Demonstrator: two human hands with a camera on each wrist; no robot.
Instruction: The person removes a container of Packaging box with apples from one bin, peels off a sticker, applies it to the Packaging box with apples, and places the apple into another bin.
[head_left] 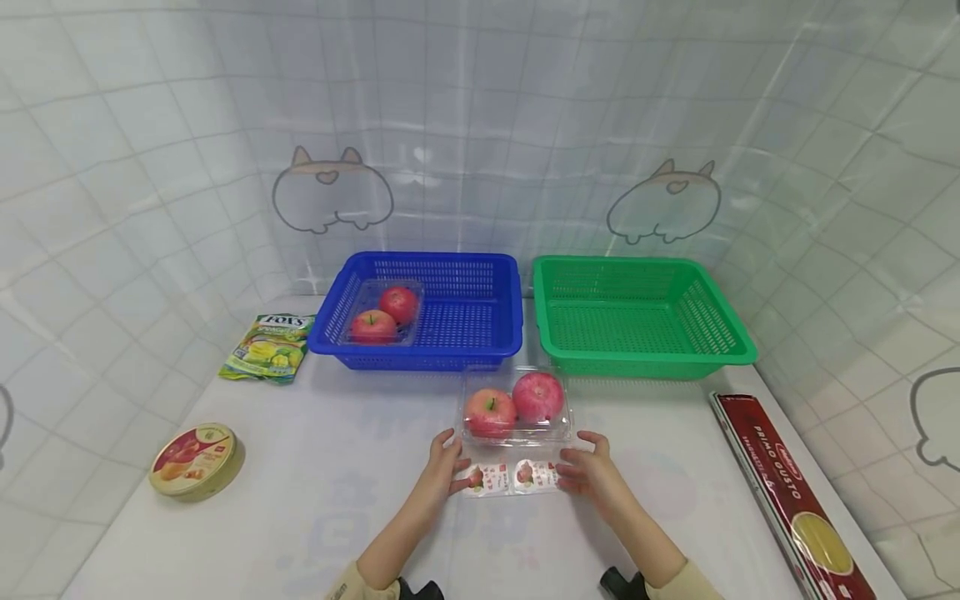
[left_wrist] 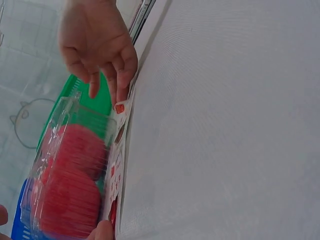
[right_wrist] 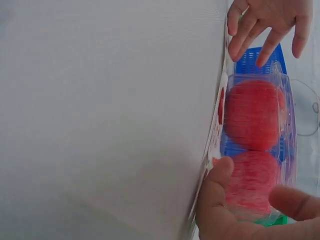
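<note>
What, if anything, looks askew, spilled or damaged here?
Nothing stands out: the blue basket and green basket sit upright side by side, the near apples rest inside their clear box, and no spill or obvious damage shows.

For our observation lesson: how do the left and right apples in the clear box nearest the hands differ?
The left apple shows its stem; the right apple shows none. The left apple is paler and yellower; the right apple is deeper pink. Both lie in one clear plastic box.

Same apples [head_left: 538,397] from above and wrist close-ups
</note>
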